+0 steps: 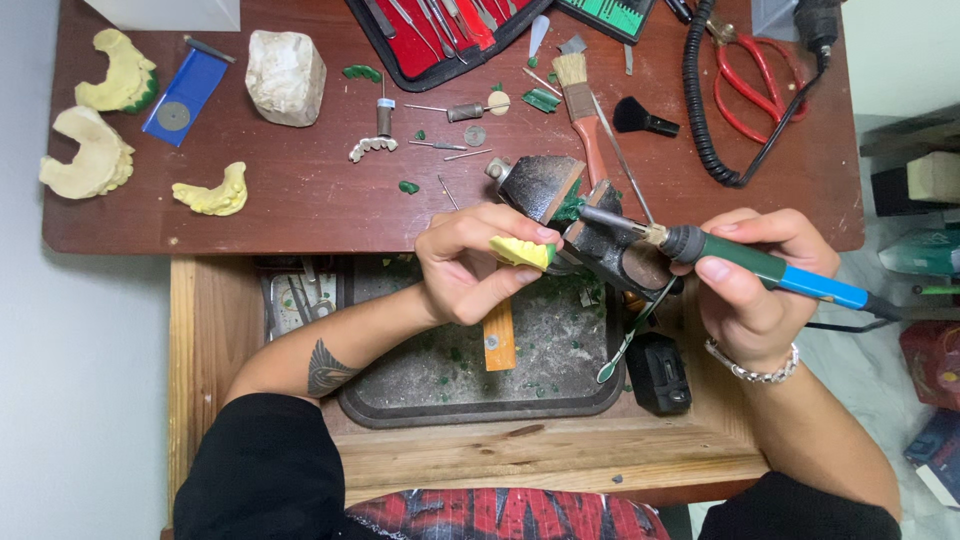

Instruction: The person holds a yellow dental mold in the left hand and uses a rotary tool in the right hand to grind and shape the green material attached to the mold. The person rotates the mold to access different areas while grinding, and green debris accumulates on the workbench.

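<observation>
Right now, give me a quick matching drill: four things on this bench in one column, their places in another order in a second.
Things:
1. yellow dental cast
2. green-and-blue handpiece
3. red scissors
4. white plaster block

Places:
A. far right of the desk, by the coiled cord
B. pinched in the left hand
C. far left part of the desk
D. gripped in the right hand

Pairs: 1-B, 2-D, 3-A, 4-C
</observation>
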